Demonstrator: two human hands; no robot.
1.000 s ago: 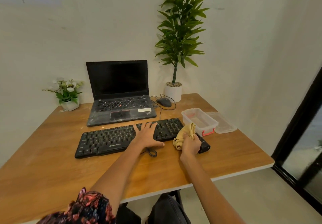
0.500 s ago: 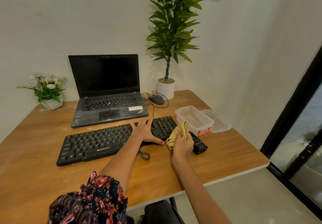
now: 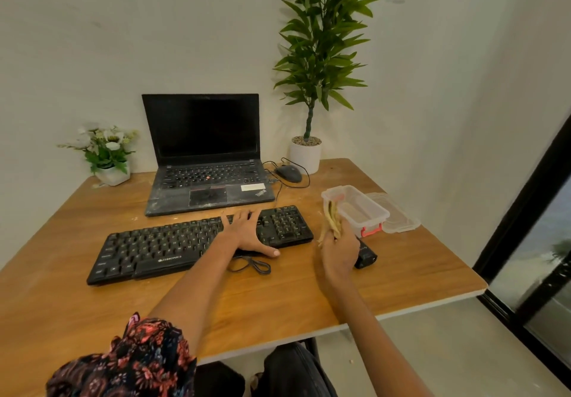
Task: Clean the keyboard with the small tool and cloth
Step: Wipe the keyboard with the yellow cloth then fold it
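On the wooden desk [image 3: 92,297] the black keyboard [image 3: 173,248] lies in front of the laptop [image 3: 204,155]. The left hand [image 3: 247,233] rests flat and relaxed on its keys, steadying it. The right hand [image 3: 338,250] grips the bunched yellow cloth [image 3: 331,219] just beside the plastic box [image 3: 360,208], a small black object [image 3: 366,254] beneath. I'd say wiping comes next: bring the cloth over the keys.

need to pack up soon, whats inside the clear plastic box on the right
The open clear plastic box looks empty: only its pale floor shows. The yellow cloth gripped by the right hand covers its near-left corner, so that part is hidden. Its lid lies beside it.
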